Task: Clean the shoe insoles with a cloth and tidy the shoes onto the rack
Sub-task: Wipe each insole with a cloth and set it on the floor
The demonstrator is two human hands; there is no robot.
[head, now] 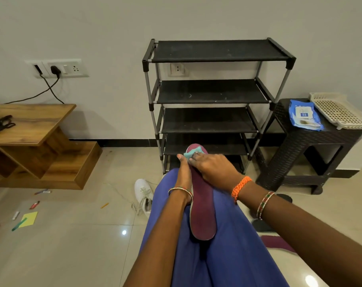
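A maroon insole (203, 212) lies lengthwise on my lap, toe end pointing away from me. My left hand (183, 172) grips its left edge near the toe. My right hand (213, 166) presses a small teal cloth (193, 152) flat onto the toe end. A white sneaker (143, 193) with loose laces lies on the floor left of my knee. A second maroon insole (277, 243) lies on the floor at my right. The black four-shelf shoe rack (213, 92) stands against the wall straight ahead, its shelves bare.
A dark wicker stool (308, 158) at the right carries a blue wipes pack (304, 114) and a cream perforated tray (339, 110). A wooden table (31, 119) stands at left, cables above it. Small items, a yellow note (29, 218) among them, litter the tiled floor.
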